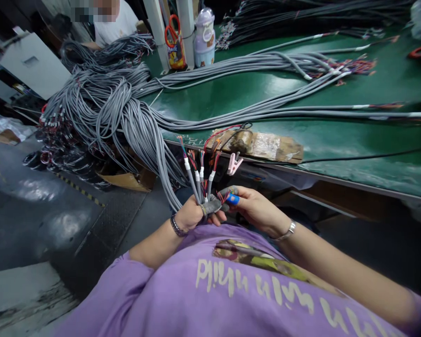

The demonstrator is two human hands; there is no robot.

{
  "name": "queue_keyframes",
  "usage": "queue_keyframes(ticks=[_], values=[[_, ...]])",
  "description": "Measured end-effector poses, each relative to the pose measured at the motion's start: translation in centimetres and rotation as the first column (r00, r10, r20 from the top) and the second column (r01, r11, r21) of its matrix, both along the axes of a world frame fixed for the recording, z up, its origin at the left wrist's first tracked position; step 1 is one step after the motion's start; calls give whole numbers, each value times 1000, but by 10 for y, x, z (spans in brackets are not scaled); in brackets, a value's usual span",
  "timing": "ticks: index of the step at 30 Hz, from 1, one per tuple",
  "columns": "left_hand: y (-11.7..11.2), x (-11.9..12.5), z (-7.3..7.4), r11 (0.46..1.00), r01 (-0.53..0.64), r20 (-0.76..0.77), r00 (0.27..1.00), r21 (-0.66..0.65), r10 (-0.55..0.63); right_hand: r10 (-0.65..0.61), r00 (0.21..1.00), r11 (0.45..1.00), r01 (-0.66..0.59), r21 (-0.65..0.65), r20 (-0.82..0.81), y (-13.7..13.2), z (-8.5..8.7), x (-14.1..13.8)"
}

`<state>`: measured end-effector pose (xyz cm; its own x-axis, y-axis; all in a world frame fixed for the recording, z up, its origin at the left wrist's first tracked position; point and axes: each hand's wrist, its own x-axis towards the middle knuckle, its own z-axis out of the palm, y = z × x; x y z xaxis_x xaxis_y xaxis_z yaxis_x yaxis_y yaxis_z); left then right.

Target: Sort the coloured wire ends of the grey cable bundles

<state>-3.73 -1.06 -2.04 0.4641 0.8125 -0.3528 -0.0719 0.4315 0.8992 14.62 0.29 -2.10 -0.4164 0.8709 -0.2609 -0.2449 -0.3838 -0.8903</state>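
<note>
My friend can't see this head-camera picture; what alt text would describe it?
A person's left hand grips several gray cables, while the right hand pinches thin reddish wires beside them, in front of a purple shirt. A large heap of similar cables spreads over a green workbench and hangs off its edge.

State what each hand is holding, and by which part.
The left hand grips several round, grey-sheathed cables just below their white-banded ends; the right hand appears to pinch thin red and dark wires, exactly where being hard to tell.
</note>
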Motion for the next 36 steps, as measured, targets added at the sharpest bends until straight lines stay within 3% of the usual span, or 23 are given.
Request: queue_keyframes(ticks=[4,8,11,13,16,21,27,32,36], values=[[-1,1,6,999,35,-45,998,37,-33,93,994,991,-98,89,55,-1,9,-4],[-3,3,7,995,22,-69,998,97,-15,-47,986,993,30,110,157,-2,14,-6],[-3,6,3,992,-98,-31,994,82,100,-155,980,988,154,24,125,-6,11,-3],[-2,9,1,981,-175,-32,983,86,178,-157,983,988,157,6,93,-9,10,0],[-1,13,0,963,-225,-56,970,149,236,-111,982,990,96,103,151,-12,11,0],[-4,19,1,930,-269,-85,951,252,298,-236,900,948,130,291,365,-7,16,-6],[-5,17,-7,925,-323,-42,940,202,338,-181,969,980,162,118,169,-8,15,-8],[-3,16,-7,905,-394,10,917,160,398,-250,943,966,226,127,221,-9,16,-7],[-1,19,-1,891,-439,18,898,115,440,-226,942,970,194,147,248,-11,18,-6]])
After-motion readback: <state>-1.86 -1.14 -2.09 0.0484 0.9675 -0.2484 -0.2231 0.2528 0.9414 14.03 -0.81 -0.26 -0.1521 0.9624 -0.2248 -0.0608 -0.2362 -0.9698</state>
